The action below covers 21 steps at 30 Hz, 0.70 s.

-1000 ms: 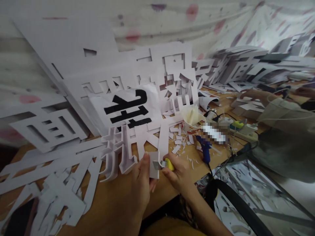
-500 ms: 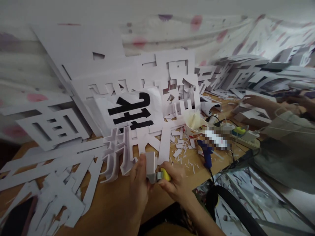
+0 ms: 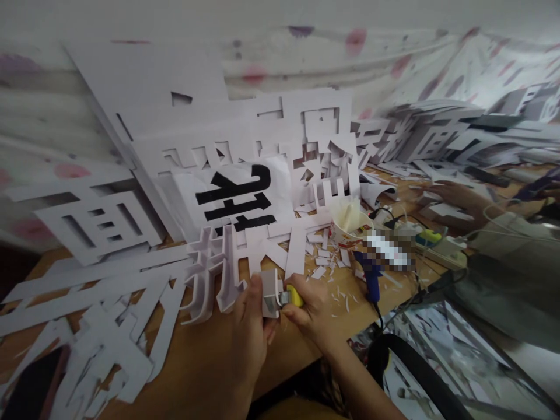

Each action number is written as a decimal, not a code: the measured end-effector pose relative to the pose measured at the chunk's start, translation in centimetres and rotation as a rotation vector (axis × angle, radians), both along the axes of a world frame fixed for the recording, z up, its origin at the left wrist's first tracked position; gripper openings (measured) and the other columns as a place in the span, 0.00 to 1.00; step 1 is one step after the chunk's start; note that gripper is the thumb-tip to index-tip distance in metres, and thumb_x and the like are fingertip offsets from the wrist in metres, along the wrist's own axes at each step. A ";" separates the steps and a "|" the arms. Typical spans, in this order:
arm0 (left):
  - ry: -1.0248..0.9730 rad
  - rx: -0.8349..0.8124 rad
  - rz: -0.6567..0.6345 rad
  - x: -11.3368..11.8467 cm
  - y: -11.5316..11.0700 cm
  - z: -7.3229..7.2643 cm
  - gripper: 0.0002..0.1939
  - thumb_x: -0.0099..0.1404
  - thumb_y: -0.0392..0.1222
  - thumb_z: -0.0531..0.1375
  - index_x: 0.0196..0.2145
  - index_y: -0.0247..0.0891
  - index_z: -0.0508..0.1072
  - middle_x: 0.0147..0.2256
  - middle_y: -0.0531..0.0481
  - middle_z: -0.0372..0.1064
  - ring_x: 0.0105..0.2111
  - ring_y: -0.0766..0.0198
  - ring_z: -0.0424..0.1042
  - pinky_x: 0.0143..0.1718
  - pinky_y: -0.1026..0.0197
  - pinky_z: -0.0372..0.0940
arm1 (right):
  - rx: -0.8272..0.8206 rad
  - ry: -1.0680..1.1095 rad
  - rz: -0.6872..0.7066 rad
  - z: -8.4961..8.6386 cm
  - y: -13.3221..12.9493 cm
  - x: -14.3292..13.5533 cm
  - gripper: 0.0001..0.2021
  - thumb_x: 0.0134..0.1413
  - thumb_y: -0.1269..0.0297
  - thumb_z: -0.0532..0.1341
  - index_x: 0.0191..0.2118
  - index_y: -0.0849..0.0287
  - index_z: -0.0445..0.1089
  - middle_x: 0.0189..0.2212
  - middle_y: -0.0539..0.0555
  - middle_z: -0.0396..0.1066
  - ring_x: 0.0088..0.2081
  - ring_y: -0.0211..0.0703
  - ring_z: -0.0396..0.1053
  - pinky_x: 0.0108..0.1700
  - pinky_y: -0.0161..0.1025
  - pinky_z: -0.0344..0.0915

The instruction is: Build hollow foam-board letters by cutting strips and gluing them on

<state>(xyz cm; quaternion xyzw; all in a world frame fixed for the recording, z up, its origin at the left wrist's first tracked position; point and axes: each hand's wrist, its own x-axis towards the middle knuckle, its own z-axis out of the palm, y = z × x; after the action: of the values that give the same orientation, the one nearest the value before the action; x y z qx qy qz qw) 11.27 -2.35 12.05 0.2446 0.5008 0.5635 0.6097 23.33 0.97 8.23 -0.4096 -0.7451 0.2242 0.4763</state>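
Observation:
Near the table's front edge, my left hand (image 3: 250,315) is closed around a small white foam-board piece (image 3: 269,291), thumb on its near face. My right hand (image 3: 310,309) grips a yellow-handled utility knife (image 3: 296,296). Its metal front end meets the right edge of the piece, where a thin layer curls away from the rest. The blade tip is too small to make out. Just behind my hands stand white letter shapes with raised walls (image 3: 202,274), and a white cut-out strip (image 3: 296,251) leans there too.
Foam offcuts (image 3: 114,344) and a phone (image 3: 37,382) lie at left. A printed character sheet (image 3: 238,198) leans on cut boards behind. At right are a paper tub (image 3: 350,224), a blue glue gun (image 3: 371,280), a power strip (image 3: 441,254) and a co-worker's hand (image 3: 459,198).
The layer on the right edge of the foam piece now bends outward from it at the knife. The whole view has shifted slightly. At right, the co-worker's hands have moved.

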 end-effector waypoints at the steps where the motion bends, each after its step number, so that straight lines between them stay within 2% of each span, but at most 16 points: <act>1: -0.001 0.007 -0.007 0.0 0.0 0.0 0.28 0.55 0.70 0.60 0.21 0.41 0.68 0.10 0.61 0.48 0.09 0.73 0.45 0.10 0.67 0.42 | -0.015 0.004 -0.004 0.0 0.1 0.0 0.34 0.58 0.28 0.47 0.29 0.55 0.71 0.20 0.50 0.65 0.23 0.41 0.60 0.27 0.38 0.52; 8: -0.017 0.121 0.064 0.7 -0.2 0.7 0.26 0.59 0.61 0.63 0.18 0.40 0.61 0.10 0.62 0.47 0.10 0.75 0.44 0.11 0.69 0.42 | -0.058 0.004 -0.018 -0.2 1.1 -0.2 0.36 0.56 0.26 0.44 0.26 0.55 0.68 0.19 0.49 0.61 0.22 0.41 0.59 0.27 0.38 0.51; 15: -0.007 0.138 0.106 0.7 0.3 0.5 0.29 0.54 0.69 0.63 0.20 0.39 0.65 0.08 0.64 0.43 0.09 0.77 0.38 0.11 0.69 0.38 | -0.022 0.014 0.030 -0.6 2.7 -0.8 0.36 0.58 0.27 0.43 0.28 0.56 0.68 0.19 0.49 0.61 0.23 0.41 0.60 0.28 0.37 0.51; 21: -0.075 0.170 0.175 -0.4 0.6 0.2 0.28 0.60 0.64 0.62 0.18 0.39 0.61 0.09 0.63 0.45 0.09 0.77 0.42 0.13 0.70 0.44 | -0.079 0.027 0.143 -0.4 4.1 -2.7 0.35 0.56 0.26 0.43 0.24 0.55 0.62 0.19 0.47 0.58 0.23 0.39 0.58 0.28 0.36 0.50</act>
<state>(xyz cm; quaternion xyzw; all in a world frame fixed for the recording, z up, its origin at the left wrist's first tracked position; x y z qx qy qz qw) 10.91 -1.73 12.29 0.2294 0.4476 0.6637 0.5536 20.65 5.07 7.86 -0.3709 -0.7563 0.2924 0.4526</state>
